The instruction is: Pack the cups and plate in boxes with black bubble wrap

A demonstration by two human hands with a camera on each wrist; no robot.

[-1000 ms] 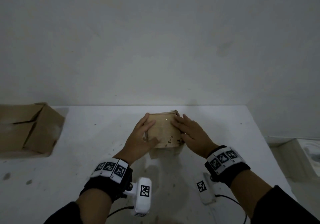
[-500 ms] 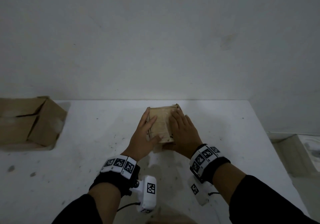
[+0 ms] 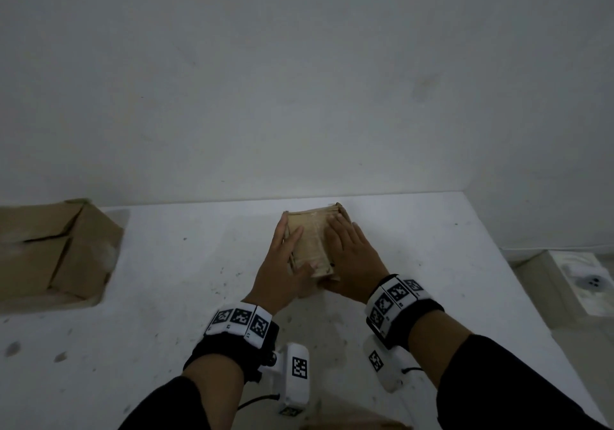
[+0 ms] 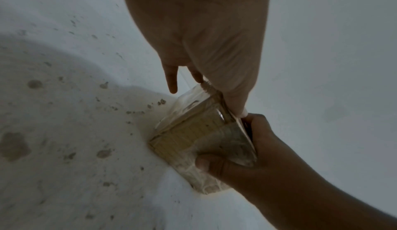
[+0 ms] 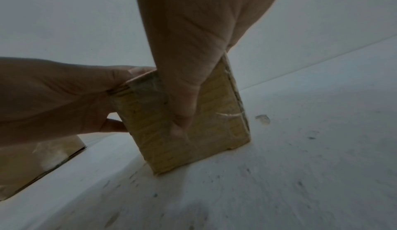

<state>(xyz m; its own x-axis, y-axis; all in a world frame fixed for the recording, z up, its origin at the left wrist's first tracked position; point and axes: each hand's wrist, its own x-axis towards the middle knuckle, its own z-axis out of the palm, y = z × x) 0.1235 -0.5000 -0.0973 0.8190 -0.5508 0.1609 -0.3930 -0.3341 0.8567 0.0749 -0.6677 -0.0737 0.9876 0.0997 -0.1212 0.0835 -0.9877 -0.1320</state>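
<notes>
A small tan cardboard box (image 3: 309, 240) wrapped in clear tape stands in the middle of the white table (image 3: 166, 296). My left hand (image 3: 282, 263) holds its left side, fingers along the side and thumb on top. My right hand (image 3: 349, 257) lies over the right part of the top. In the left wrist view the box (image 4: 193, 131) sits between my left hand (image 4: 204, 46) and my right hand (image 4: 268, 157). In the right wrist view my right hand (image 5: 193, 38) presses its thumb on the box's (image 5: 219, 126) near face. My left hand (image 5: 53, 94) grips the far corner. No cups, plate or bubble wrap show.
A larger brown cardboard box (image 3: 56, 253) with folded flaps sits at the table's far left, also seen as the large box (image 5: 43, 162). A plain wall rises right behind the table. Off the right edge, lower down, is a pale ledge with a white object (image 3: 581, 283).
The small box has turned under my hands and now looks narrower and longer. My right hand has slid further over its top, and both hands sit closer together.
</notes>
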